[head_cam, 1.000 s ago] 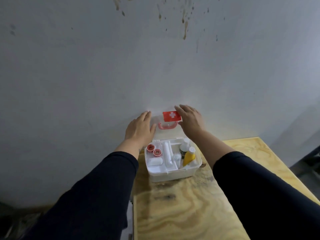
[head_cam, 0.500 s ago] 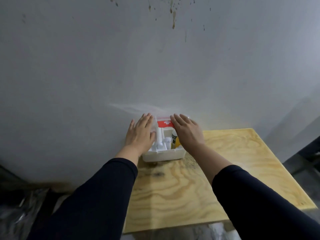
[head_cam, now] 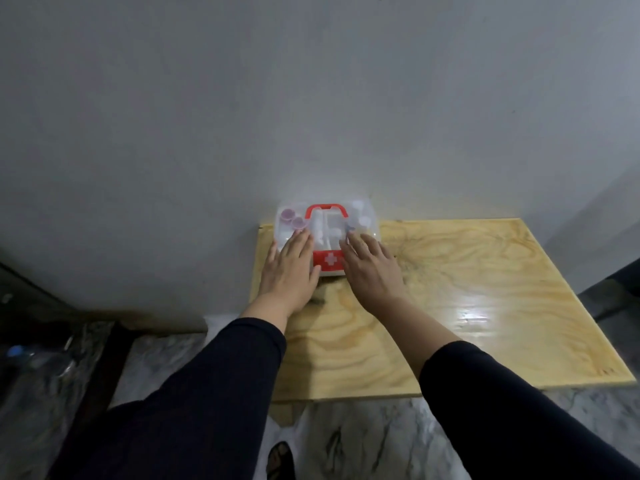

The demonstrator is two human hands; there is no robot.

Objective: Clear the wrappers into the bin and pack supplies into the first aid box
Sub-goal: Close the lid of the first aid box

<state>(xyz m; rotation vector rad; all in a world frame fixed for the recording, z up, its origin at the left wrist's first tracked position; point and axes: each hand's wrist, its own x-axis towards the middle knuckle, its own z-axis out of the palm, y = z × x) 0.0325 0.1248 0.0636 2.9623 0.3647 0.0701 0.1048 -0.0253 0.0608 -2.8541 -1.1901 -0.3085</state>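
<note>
The first aid box [head_cam: 327,223] stands at the back left corner of the wooden table [head_cam: 467,299], against the wall. Its clear lid is down, with a red handle on top and a red latch with a white cross at the front. Small pots and white bottles show through the lid. My left hand [head_cam: 291,268] lies flat on the lid's front left, fingers spread. My right hand [head_cam: 369,268] lies flat on the front right beside the latch. Neither hand grips anything.
A grey wall rises right behind the box. The table's front edge drops to a marbled floor [head_cam: 363,441]. Dark clutter and a clear plastic bag [head_cam: 41,362] lie on the floor at the left. A sandalled foot [head_cam: 281,462] shows below.
The lid stood upright against the wall a second ago; both hands have swung it down onto the box. The camera has tipped downward, showing more table and floor.
</note>
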